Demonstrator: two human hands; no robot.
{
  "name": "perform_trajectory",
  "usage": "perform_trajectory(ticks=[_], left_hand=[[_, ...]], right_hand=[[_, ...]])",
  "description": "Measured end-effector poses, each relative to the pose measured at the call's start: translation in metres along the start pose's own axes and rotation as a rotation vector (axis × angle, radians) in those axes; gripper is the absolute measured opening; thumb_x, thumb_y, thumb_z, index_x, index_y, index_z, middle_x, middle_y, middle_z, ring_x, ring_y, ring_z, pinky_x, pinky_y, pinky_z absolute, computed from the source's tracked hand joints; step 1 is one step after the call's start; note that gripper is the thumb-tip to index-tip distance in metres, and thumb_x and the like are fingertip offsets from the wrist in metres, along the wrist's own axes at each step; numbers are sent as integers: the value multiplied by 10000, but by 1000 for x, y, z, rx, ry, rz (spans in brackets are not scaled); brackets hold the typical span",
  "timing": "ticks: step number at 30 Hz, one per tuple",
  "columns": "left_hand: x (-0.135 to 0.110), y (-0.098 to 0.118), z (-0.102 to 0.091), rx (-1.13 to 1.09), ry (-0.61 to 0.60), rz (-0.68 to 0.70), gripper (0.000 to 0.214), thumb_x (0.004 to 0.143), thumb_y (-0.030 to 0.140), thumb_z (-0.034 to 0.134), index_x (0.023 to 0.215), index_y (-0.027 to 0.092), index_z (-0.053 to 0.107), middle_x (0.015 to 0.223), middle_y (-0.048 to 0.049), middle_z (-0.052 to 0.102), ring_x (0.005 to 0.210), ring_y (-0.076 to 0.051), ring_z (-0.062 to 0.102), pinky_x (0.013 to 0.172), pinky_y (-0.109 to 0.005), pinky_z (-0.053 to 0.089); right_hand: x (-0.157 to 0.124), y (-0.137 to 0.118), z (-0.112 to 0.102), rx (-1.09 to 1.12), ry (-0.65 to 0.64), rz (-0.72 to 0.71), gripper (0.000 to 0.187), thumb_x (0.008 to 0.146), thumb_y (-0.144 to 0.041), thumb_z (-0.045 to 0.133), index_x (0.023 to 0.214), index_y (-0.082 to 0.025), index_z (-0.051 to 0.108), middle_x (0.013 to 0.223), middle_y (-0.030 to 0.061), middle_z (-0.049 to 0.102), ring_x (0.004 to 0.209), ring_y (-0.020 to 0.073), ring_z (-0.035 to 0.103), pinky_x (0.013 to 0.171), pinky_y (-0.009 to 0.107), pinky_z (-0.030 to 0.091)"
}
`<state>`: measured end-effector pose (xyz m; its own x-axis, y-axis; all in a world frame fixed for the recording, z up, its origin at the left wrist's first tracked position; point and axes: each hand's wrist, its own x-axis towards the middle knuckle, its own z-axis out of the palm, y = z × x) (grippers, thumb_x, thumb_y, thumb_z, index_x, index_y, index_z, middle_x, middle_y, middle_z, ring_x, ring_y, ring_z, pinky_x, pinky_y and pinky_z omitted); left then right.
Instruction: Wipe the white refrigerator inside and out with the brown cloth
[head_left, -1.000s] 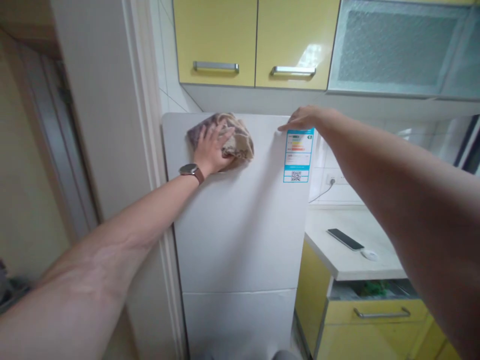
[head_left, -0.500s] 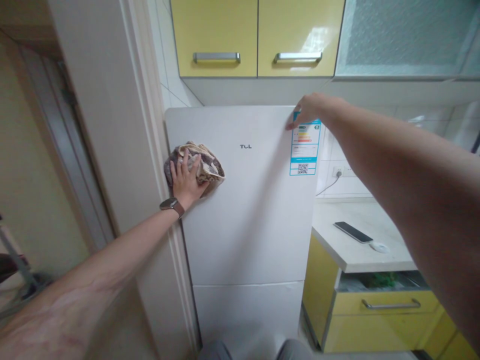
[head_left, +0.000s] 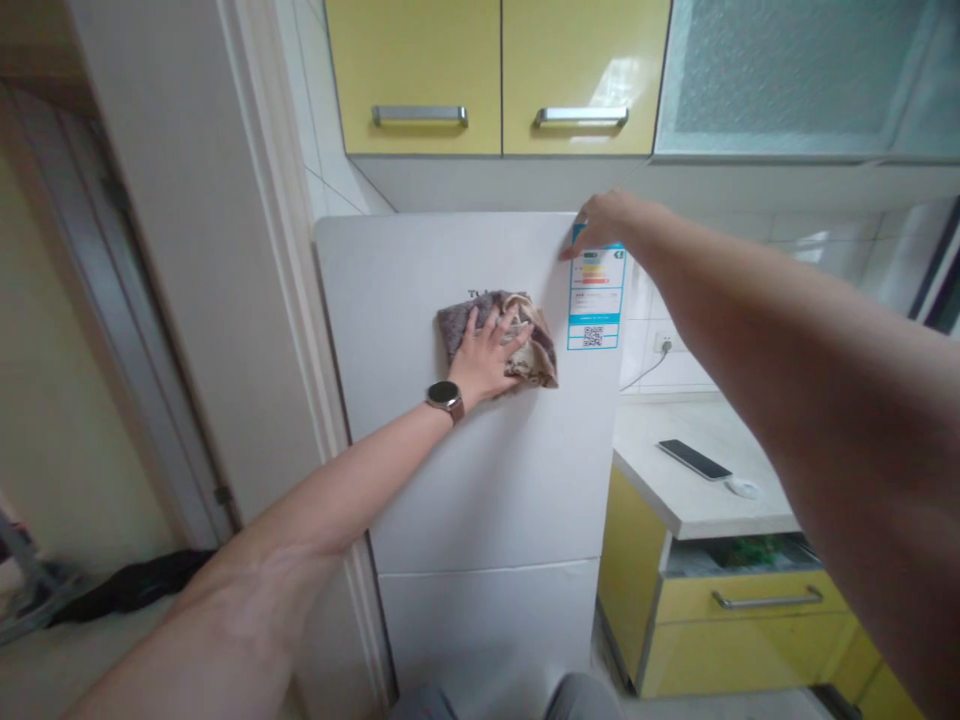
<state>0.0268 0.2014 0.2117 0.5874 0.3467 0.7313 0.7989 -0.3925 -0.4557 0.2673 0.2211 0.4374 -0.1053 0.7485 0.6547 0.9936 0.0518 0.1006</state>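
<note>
A white fridge [head_left: 465,480] stands in front of me. My left hand [head_left: 486,352], with a watch on its wrist, lies flat with spread fingers on a crumpled brown and grey cloth [head_left: 534,340], pressing it against the upper door. The cloth covers part of the brand lettering and sits just left of a blue-edged energy label [head_left: 595,310]. My right hand [head_left: 600,222] rests on the fridge's top right corner, its fingers curled over the edge above the label.
Yellow wall cupboards [head_left: 495,75] hang above the fridge. To the right, a pale counter [head_left: 697,505] carries a black phone [head_left: 693,459] and a small white object [head_left: 742,487], over a yellow drawer [head_left: 757,605] that stands slightly open. A door frame [head_left: 277,280] rises on the left.
My left hand moved the cloth from the door's top left down to its left edge, then across to the right, near the label. My right hand stayed at the top right corner.
</note>
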Motion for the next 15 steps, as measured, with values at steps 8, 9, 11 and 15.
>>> perform_trajectory(ticks=[8, 9, 11, 15], left_hand=[[88, 110, 42, -75, 81, 183, 798, 867, 516, 644, 1583, 228, 438, 1718, -123, 212, 1581, -379, 155, 1279, -627, 52], [94, 123, 48, -80, 74, 204, 787, 865, 513, 641, 1574, 227, 452, 1713, -117, 230, 1583, -372, 154, 1282, -621, 54], [98, 146, 58, -80, 45, 237, 766, 864, 508, 638, 1558, 225, 476, 1706, -109, 256, 1588, -352, 149, 1290, -601, 61], [75, 170, 76, -94, -3, 282, 730, 888, 494, 617, 1551, 219, 482, 1707, -99, 259, 1593, -327, 148, 1299, -571, 74]], right_hand=[[-14, -7, -6, -26, -10, 47, 968, 675, -732, 804, 1411, -127, 629, 1373, 235, 612, 1236, 348, 578, 997, 426, 453], [-14, -7, -6, -27, -11, 49, 961, 679, -730, 802, 1410, -130, 628, 1380, 237, 607, 1233, 344, 577, 1000, 429, 449], [-15, -7, -8, -22, -15, 65, 914, 699, -703, 804, 1393, -131, 637, 1377, 232, 608, 1215, 333, 584, 1003, 434, 440], [-16, -8, -12, -3, -48, 86, 829, 725, -651, 811, 1331, -106, 667, 1300, 210, 650, 1154, 301, 616, 997, 424, 442]])
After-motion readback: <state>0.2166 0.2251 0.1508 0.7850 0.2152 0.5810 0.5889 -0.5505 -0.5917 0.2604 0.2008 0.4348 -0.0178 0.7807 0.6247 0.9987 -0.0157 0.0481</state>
